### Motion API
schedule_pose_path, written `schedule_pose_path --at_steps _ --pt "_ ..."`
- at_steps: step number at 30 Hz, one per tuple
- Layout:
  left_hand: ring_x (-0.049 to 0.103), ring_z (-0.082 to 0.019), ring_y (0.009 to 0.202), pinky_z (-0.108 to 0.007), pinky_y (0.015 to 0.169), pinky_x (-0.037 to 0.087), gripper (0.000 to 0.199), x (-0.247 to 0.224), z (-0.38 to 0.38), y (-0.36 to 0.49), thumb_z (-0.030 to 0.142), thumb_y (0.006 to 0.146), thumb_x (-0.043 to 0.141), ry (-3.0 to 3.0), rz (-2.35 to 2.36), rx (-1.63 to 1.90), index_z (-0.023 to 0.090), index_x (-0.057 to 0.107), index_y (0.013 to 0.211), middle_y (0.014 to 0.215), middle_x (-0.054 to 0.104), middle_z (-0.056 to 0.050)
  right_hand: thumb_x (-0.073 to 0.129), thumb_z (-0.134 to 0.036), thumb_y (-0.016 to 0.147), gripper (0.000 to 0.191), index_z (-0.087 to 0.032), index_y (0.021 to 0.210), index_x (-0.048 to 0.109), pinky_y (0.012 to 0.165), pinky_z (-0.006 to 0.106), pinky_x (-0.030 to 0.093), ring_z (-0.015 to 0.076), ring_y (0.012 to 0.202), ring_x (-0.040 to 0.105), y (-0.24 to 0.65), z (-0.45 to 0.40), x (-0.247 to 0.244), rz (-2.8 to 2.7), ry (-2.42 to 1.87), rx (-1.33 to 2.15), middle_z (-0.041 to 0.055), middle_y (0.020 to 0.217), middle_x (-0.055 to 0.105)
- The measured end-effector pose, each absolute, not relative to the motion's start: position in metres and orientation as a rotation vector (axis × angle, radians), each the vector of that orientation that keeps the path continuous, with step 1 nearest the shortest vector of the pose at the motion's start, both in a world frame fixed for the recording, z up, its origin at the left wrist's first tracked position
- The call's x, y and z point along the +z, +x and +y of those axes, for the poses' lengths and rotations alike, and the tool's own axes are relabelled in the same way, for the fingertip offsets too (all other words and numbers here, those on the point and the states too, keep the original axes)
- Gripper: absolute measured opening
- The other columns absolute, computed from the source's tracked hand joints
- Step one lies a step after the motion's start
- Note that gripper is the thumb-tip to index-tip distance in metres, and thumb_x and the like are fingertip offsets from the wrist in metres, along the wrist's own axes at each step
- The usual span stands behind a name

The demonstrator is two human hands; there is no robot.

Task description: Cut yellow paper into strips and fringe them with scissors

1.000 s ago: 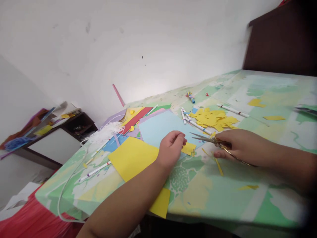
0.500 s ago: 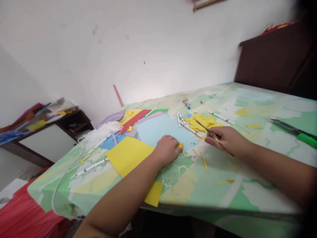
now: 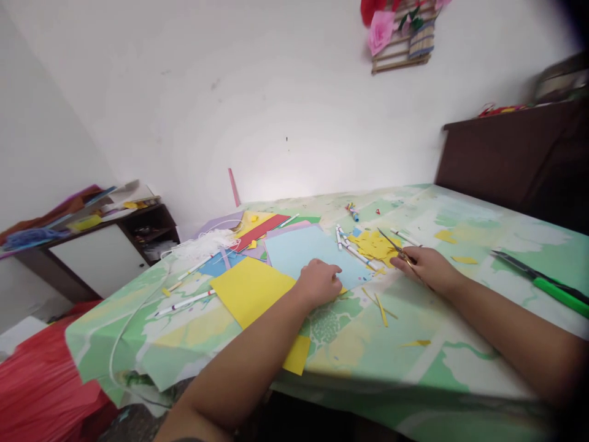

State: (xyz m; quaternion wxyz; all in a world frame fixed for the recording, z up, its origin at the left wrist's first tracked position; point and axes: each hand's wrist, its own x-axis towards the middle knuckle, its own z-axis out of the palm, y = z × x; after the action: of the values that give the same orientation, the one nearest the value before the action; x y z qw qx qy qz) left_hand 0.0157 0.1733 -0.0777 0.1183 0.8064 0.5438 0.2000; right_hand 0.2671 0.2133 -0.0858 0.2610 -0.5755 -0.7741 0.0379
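Observation:
My left hand rests at the near edge of a light blue sheet, fingers curled with the index finger and thumb toward the right; a bit of yellow paper shows beside it. My right hand is closed round small gold-handled scissors, whose dark blades point up and left over a pile of yellow scraps. A large yellow sheet lies left of my left hand, partly behind the forearm. Thin yellow strips lie between my hands.
White markers lie beside the scraps. Green-handled scissors are at the right. White string, a red strip and coloured papers lie at the back left. A red plastic bag stands below the table's left edge.
The view has tilted up, showing more of the wall decoration. My left hand's index finger and thumb have lifted from the yellow scrap. My right hand still holds the scissors.

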Motion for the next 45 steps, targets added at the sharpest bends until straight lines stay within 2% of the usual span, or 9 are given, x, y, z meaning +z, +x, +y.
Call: schedule_pose_path --at_steps 8,16,21,25,28,30,35,40,45 --pt "0.040 -0.026 0.105 -0.041 0.095 0.025 0.013 -0.077 0.172 0.010 0.022 0.063 0.052 2.436 1.465 0.445 0.023 0.064 0.069 0.086 0.059 -0.006 0.034 -0.062 0.072 0.045 -0.022 0.054 0.041 0.050 0.026 0.031 0.0151 0.054 0.044 0.272 0.215 -0.090 -1.997 -1.630 0.068 -0.0012 0.051 0.045" --pt "0.032 -0.030 0.106 -0.044 0.085 0.034 0.022 -0.077 0.172 0.010 0.032 0.069 0.049 2.475 1.598 0.445 0.024 0.066 0.081 0.108 0.046 -0.009 0.037 -0.061 0.070 0.044 -0.021 0.054 0.046 0.049 0.027 0.032 0.0158 0.052 0.045 0.277 0.215 -0.091 -1.871 -1.676 0.076 0.0002 0.051 0.049" --pt "0.032 -0.030 0.107 -0.046 0.089 0.031 0.023 -0.077 0.173 0.009 0.034 0.071 0.048 2.460 1.681 0.574 0.025 0.066 0.083 0.104 0.050 -0.008 0.038 -0.061 0.069 0.044 -0.021 0.053 0.046 0.048 0.027 0.031 0.0155 0.050 0.044 0.277 0.211 -0.088 -1.841 -1.645 0.069 -0.0001 0.049 0.047" --pt "0.021 -0.031 0.118 -0.050 0.095 0.022 0.022 -0.075 0.176 0.006 0.037 0.073 0.049 2.423 1.712 0.701 0.028 0.065 0.085 0.117 0.047 -0.004 0.046 -0.058 0.065 0.040 -0.021 0.050 0.044 0.049 0.026 0.030 0.0149 0.051 0.043 0.270 0.203 -0.084 -1.884 -1.581 0.151 -0.0011 0.049 0.046" --pt "0.013 -0.029 0.124 -0.048 0.100 0.012 0.015 -0.075 0.183 0.004 0.036 0.068 0.057 2.238 1.668 0.947 0.027 0.066 0.077 0.120 0.047 -0.002 0.052 -0.057 0.062 0.039 -0.021 0.048 0.044 0.049 0.025 0.030 0.0141 0.051 0.042 0.261 0.195 -0.082 -1.924 -1.517 0.251 -0.0028 0.047 0.044" --pt "0.016 -0.027 0.124 -0.045 0.102 0.009 0.011 -0.074 0.190 0.002 0.033 0.064 0.061 2.053 1.580 1.128 0.025 0.065 0.070 0.116 0.050 -0.002 0.054 -0.056 0.060 0.039 -0.021 0.047 0.044 0.049 0.025 0.029 0.0134 0.050 0.040 0.255 0.191 -0.080 -1.912 -1.486 0.312 -0.0038 0.046 0.041" --pt "0.046 -0.022 0.103 -0.039 0.099 0.021 0.011 -0.074 0.199 -0.003 0.032 0.063 0.062 1.794 1.405 1.271 0.021 0.063 0.063 0.093 0.060 -0.004 0.053 -0.057 0.062 0.041 -0.020 0.046 0.043 0.047 0.025 0.027 0.0113 0.046 0.037 0.241 0.188 -0.073 -1.749 -1.425 0.502 -0.0041 0.044 0.039" --pt "0.055 -0.021 0.086 -0.041 0.085 0.038 0.032 -0.070 0.188 -0.001 0.045 0.065 0.059 1.471 1.204 1.318 0.018 0.060 0.081 0.086 0.060 -0.006 0.034 -0.063 0.072 0.047 -0.019 0.063 0.048 0.043 0.025 0.032 0.0098 0.041 0.038 0.206 0.185 -0.061 -1.608 -1.210 0.817 -0.0037 0.047 0.041" --pt "0.057 -0.016 0.083 -0.039 0.076 0.045 0.030 -0.059 0.173 0.001 0.046 0.069 0.055 1.139 0.738 1.281 0.021 0.055 0.086 0.095 0.058 -0.004 0.045 -0.056 0.069 0.038 -0.019 0.064 0.048 0.045 0.025 0.034 0.0090 0.044 0.041 0.162 0.190 -0.060 -1.570 -1.062 0.961 -0.0037 0.050 0.044"
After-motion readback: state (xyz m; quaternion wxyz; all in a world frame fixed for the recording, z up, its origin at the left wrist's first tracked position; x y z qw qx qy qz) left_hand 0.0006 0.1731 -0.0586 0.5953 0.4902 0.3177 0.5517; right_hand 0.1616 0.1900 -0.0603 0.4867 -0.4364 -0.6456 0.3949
